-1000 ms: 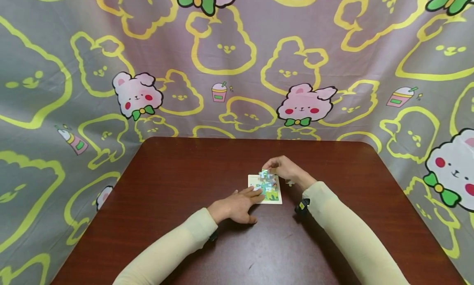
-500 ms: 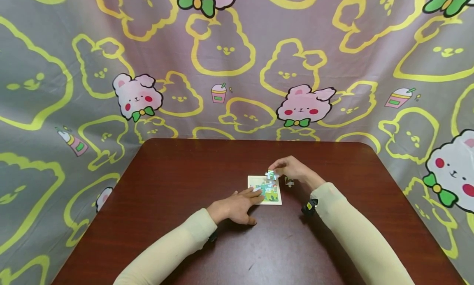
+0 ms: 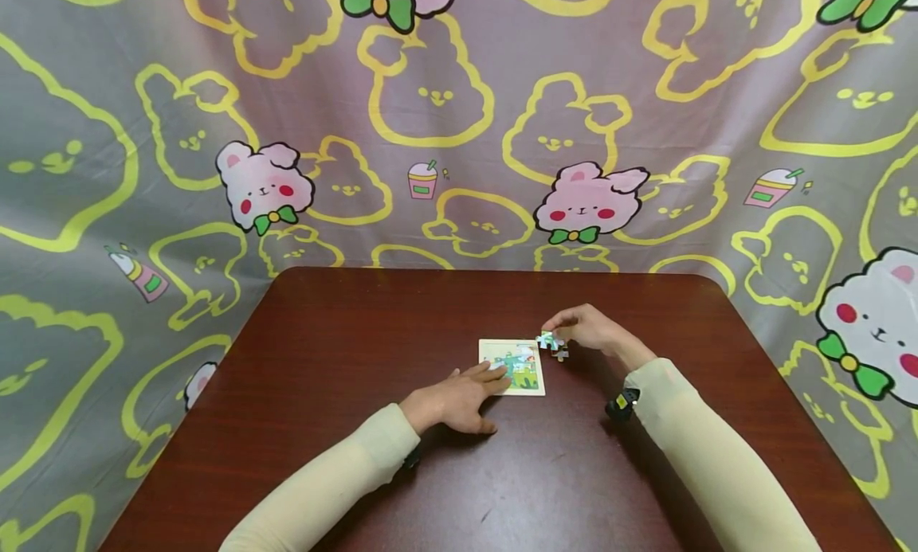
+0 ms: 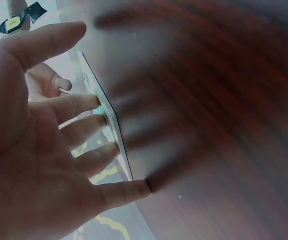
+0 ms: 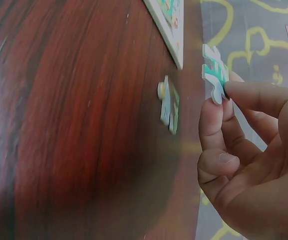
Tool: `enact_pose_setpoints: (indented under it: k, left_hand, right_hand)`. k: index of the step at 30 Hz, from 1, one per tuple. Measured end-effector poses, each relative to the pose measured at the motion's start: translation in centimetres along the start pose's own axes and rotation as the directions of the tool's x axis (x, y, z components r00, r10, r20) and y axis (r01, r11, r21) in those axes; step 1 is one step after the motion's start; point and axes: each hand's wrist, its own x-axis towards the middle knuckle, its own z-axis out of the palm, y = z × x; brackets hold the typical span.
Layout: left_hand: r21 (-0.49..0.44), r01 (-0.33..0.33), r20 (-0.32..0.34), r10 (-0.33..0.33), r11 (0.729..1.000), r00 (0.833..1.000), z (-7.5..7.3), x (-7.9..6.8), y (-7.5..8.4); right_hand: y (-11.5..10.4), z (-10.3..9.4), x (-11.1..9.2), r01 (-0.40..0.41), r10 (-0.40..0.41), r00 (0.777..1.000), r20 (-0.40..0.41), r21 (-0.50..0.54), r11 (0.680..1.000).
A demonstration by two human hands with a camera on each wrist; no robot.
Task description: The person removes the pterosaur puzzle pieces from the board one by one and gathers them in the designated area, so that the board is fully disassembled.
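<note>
My left hand (image 3: 459, 402) lies with straight fingers on the left part of a small jigsaw puzzle board (image 3: 491, 348), which has a pale frame and a green and blue picture. In the left wrist view its fingertips touch the board (image 4: 115, 119) near the edge. Just off the board's far right corner, my right hand (image 3: 590, 329) pinches a jigsaw piece (image 5: 214, 75) between thumb and fingers, raised above the table. Another loose jigsaw piece (image 5: 168, 106) rests on the table beneath it, beside the board. Fingers cover some of the picture.
The brown wooden table (image 3: 373, 321) spreads around the board on every side. Behind it hangs a grey curtain (image 3: 459, 162) printed with cartoon rabbits. A small black device (image 3: 622, 405) is strapped at the right wrist.
My right hand has carried the pinched jigsaw piece rightward, from above the board's top to beyond its right corner, close to the loose piece. The left hand keeps its place.
</note>
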Motion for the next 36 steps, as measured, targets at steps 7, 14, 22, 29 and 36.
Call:
enact_pose_setpoints:
  k: [7,14,22,29,36]
  left_hand:
    - [0.009,0.004,-0.009,-0.004,1.000,1.000,0.1,0.1,0.0]
    - [0.012,0.008,-0.018,-0.008,1.000,1.000,0.2,0.1,0.0]
    - [-0.005,0.010,-0.019,-0.010,1.000,1.000,0.3,0.0,0.0]
    - [-0.002,0.006,-0.022,-0.006,1.000,1.000,0.4,0.0,-0.1]
    - [0.004,-0.002,-0.032,0.002,1.000,0.999,0.5,0.0,-0.2]
  right_hand:
    - [1.1,-0.9,-0.7,-0.015,0.015,1.000,-0.001,-0.001,1.000]
    - [2.0,-1.9,-1.5,0.007,-0.007,1.000,-0.004,0.000,1.000]
    - [2.9,-2.7,-2.4,-0.014,0.013,1.000,-0.007,-0.027,1.000]
    - [3.6,-3.2,-2.8,-0.008,0.007,1.000,-0.011,-0.039,0.999]
    - [4.3,-3.3,-3.0,-0.015,0.012,1.000,-0.027,-0.084,0.996]
